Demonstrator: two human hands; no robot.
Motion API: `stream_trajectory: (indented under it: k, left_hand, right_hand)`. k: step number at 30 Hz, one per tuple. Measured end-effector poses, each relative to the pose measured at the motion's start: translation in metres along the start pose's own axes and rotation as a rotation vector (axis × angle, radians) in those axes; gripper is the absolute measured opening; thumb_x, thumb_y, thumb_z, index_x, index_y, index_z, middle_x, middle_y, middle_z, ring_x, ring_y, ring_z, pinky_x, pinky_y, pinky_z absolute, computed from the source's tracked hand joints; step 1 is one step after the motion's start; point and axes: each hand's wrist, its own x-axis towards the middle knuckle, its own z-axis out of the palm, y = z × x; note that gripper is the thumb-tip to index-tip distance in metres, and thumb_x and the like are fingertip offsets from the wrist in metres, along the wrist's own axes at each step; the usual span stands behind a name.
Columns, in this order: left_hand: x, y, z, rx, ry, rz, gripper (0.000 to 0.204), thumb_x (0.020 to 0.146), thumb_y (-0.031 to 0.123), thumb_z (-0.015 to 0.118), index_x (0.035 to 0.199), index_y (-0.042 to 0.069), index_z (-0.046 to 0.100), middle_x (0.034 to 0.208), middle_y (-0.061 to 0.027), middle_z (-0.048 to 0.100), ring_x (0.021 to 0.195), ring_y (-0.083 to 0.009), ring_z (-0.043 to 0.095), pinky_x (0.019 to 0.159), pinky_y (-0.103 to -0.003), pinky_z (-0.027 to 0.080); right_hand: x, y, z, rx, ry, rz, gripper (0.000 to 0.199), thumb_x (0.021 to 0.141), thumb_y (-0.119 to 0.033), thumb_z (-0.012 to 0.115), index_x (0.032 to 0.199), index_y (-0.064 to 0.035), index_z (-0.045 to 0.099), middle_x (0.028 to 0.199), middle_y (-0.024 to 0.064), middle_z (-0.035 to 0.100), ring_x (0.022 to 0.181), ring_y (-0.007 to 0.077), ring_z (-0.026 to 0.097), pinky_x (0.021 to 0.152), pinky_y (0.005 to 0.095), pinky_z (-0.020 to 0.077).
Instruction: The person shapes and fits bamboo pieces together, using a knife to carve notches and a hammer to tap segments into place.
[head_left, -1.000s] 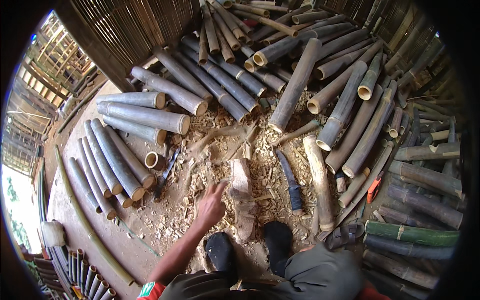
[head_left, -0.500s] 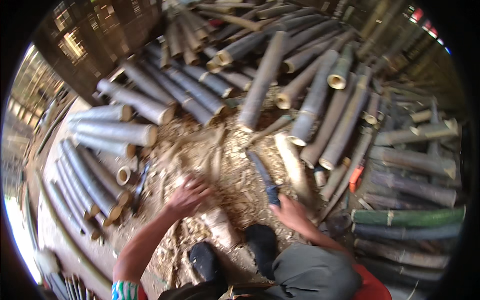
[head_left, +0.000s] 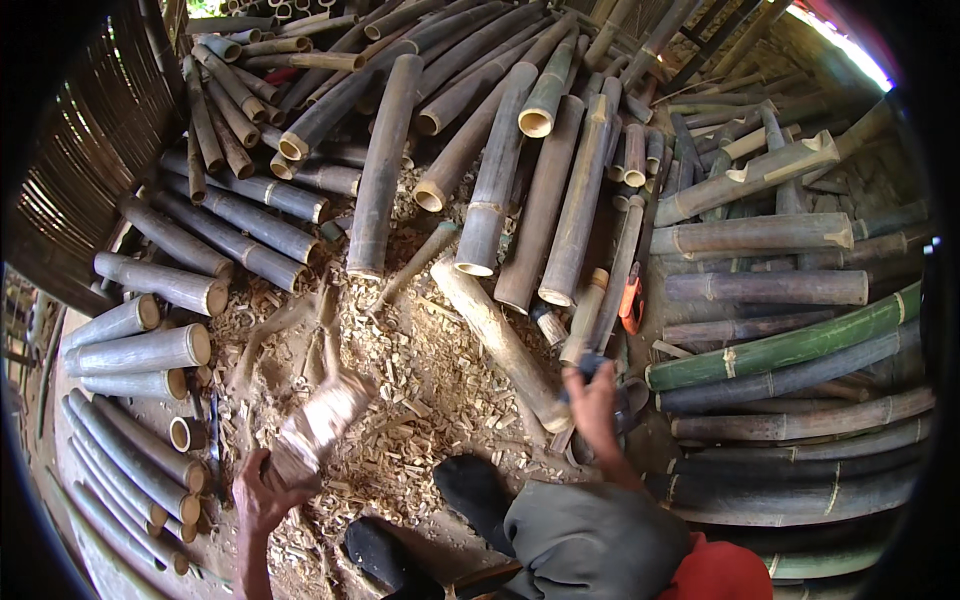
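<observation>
At the left, my left hand is closed around the lower end of a short, pale wooden block, which is tilted and smeared by motion. My right hand grips the dark handle of a knife on the right, near the end of a peeled, pale pole. The knife's blade cannot be made out. Wood chips cover the ground between my hands.
Bamboo sections are heaped at the far side. More bamboo lies stacked at the left and right, including a green pole. An orange-handled tool lies right of centre. My dark-covered feet stand among the chips.
My left hand has moved left and nearer, with the wooden block now tilted above it. My right hand has shifted right with the knife, whose blade showed before. The view has turned right.
</observation>
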Motion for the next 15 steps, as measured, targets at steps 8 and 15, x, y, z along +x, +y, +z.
stream_trajectory:
  k: [8,15]
  left_hand:
    - [0.069,0.055,0.043,0.173,-0.048,-0.166,0.092,0.057,0.049,0.101,0.129,0.006,0.062,0.119,-0.0148,0.071,0.106,-0.028,0.067,0.091,-0.043,0.056]
    - [0.072,0.023,0.062,0.151,-0.008,0.003,0.093,0.063,0.032,0.101,0.141,0.007,0.056,0.133,-0.0184,0.064,0.125,-0.0343,0.061,0.111,-0.051,0.05]
  right_hand:
    - [0.076,0.152,-0.069,-0.499,0.072,0.366,0.067,0.09,-0.04,0.078,0.134,0.0059,0.055,0.132,0.0298,0.062,0.117,0.0471,0.064,0.097,0.0542,0.0541]
    - [0.074,0.08,-0.061,-0.641,0.205,-0.058,0.043,0.097,-0.035,0.067,0.125,-0.0018,0.065,0.125,0.025,0.059,0.117,0.0486,0.06,0.098,0.0579,0.0498]
